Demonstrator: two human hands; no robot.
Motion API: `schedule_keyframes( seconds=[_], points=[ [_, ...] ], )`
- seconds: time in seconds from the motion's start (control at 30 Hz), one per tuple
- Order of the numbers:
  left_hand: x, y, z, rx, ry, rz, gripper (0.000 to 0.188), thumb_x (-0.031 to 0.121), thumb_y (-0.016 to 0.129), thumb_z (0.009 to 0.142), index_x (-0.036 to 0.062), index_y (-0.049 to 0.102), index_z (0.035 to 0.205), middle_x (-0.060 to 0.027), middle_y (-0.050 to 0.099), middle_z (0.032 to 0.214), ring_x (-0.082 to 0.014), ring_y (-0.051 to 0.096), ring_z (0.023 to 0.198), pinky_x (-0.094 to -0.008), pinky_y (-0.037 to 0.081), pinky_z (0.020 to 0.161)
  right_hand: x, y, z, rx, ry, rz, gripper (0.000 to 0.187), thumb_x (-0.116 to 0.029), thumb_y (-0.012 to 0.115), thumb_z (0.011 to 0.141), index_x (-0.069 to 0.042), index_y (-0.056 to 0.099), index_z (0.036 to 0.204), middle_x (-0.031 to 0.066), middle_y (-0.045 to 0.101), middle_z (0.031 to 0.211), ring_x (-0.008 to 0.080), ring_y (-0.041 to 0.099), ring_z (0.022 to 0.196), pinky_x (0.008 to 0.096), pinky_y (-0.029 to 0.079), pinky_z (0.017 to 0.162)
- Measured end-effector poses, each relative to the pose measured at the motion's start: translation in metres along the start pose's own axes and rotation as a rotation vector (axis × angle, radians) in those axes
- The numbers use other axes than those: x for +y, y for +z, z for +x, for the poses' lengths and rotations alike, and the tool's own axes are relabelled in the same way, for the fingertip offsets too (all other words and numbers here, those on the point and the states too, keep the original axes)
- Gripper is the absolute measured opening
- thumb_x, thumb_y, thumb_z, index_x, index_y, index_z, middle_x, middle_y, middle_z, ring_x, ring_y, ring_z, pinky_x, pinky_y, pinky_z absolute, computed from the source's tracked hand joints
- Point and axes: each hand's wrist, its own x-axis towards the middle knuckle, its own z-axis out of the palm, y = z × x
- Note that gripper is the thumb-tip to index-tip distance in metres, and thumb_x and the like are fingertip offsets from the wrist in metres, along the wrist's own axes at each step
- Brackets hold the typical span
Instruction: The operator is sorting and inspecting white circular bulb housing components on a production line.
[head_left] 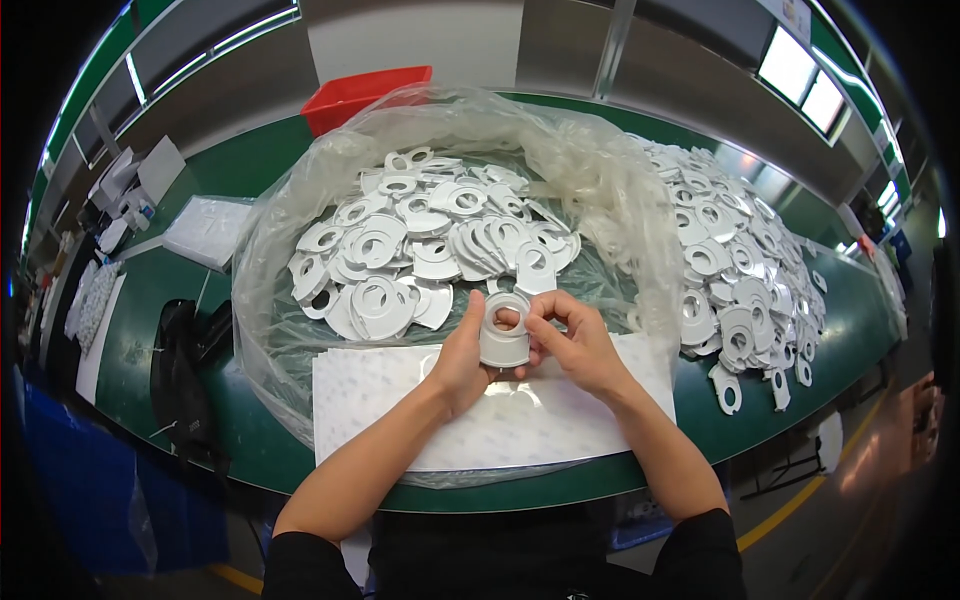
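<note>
Between both hands I hold a white plastic ring-shaped part [505, 348], with a round hole and a wider flat tab at its lower end. My left hand [462, 355] grips its left edge, thumb along the side. My right hand [575, 345] pinches its right rim with thumb and forefinger; some fingers show behind the hole. Under the hands lies a white sheet with faint print [400, 400]. Just beyond, a heap of similar white parts [375, 240] lies inside an open clear plastic bag [270, 270].
Another heap of white parts [740, 290] covers the right side of the green table [780, 425]. A red bin [365, 90] stands at the back. On the left are a black bag-like item [180, 380] and a plastic-wrapped white packet [208, 230].
</note>
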Motion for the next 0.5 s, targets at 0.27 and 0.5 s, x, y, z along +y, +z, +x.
schedule_keyframes(
  seconds=[0.27,0.5],
  points=[
    [0.0000,0.0009,0.0001,0.018,-0.002,0.005,0.063,0.059,0.014,0.095,0.0110,0.055,0.095,-0.0073,0.060,0.092,-0.0187,0.059,0.078,-0.0317,0.046,0.061,0.0000,0.0013,-0.0008,0.019,0.015,0.001,0.010,-0.009,0.058,0.089,0.001,0.055,0.088,0.0035,0.052,0.089,0.0078,0.054,0.063,0.0220,0.049,0.057],
    [-0.0008,-0.0018,0.0015,-0.010,0.011,0.001,0.060,0.060,0.020,0.094,0.0104,0.055,0.095,-0.0074,0.060,0.090,-0.0168,0.059,0.076,-0.0302,0.046,0.059,0.0014,0.0038,-0.0011,0.039,-0.013,-0.001,0.011,-0.009,0.058,0.089,0.002,0.054,0.087,0.0039,0.049,0.090,0.0076,0.054,0.062,0.0206,0.049,0.055]
  ],
)
